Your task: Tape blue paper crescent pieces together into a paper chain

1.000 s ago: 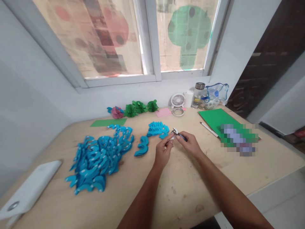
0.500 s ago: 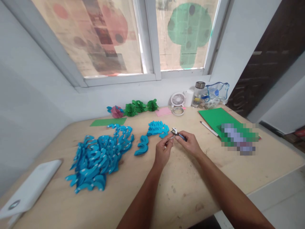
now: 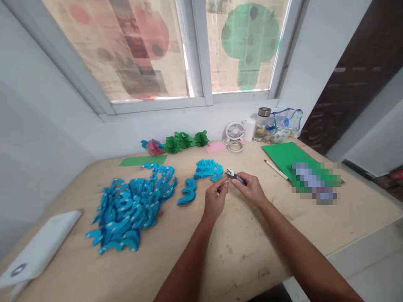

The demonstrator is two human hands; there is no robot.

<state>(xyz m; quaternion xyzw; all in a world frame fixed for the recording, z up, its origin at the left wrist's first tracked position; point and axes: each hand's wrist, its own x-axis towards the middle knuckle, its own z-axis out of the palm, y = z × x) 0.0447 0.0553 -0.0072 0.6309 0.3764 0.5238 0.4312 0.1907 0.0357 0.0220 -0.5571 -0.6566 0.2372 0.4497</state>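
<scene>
My right hand (image 3: 251, 188) is closed round a small dark tool with blue on its handle, which looks like a small stapler (image 3: 234, 177); a white and metallic end of it points up and left. Close against it, my left hand (image 3: 215, 197) pinches a thin dark and silvery piece, largely hidden by the fingers; whether it belongs to the same stapler I cannot tell. Just behind the left hand lies a fan of blue paper pieces (image 3: 206, 168) on the table. Left of that hand sits a small wavy blue paper stack (image 3: 188, 192).
A large heap of blue scalloped paper pieces (image 3: 130, 209) covers the table's left part. Green paper flowers (image 3: 183, 140), a fan (image 3: 234, 131), a tape roll (image 3: 235, 146) and a bottle (image 3: 262, 125) line the wall. Green sheets (image 3: 281, 153) and a pen (image 3: 277, 170) lie right.
Almost nothing differs. Both hands stay at the same spot with the tool, apart from a very slight shift of the fingers.
</scene>
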